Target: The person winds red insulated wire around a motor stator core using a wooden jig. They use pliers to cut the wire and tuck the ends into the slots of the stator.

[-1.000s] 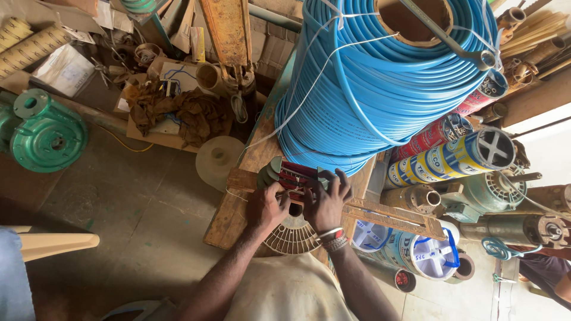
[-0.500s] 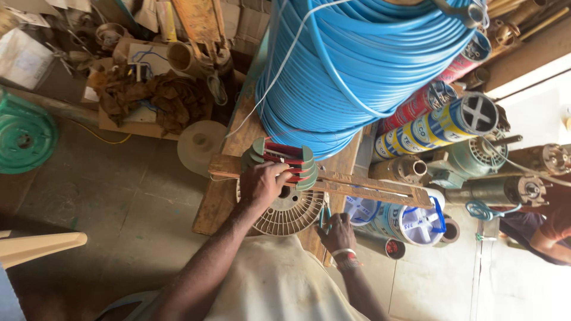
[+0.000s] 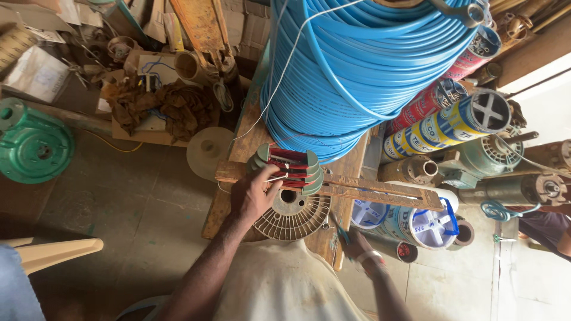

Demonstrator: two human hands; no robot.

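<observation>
Your right hand [image 3: 357,245] has dropped off the coil former [image 3: 289,168] since a second ago and now sits low at the wooden surface's [image 3: 250,134] near edge; its grip I can't tell. That former, wound with red wire, rests on the wooden bar [image 3: 380,191] just below the blue hose coil [image 3: 363,65]. Your left hand [image 3: 253,196], arm stretched forward, curls its fingers against the former's left side, above the slotted round core [image 3: 292,215].

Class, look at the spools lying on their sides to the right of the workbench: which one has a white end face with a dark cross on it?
The yellow, blue and white banded spool, upper right beside the big blue hose coil. Its round end shows a dark cross; the neighbouring red spool and the lower blue-and-white spools lack it.
</observation>
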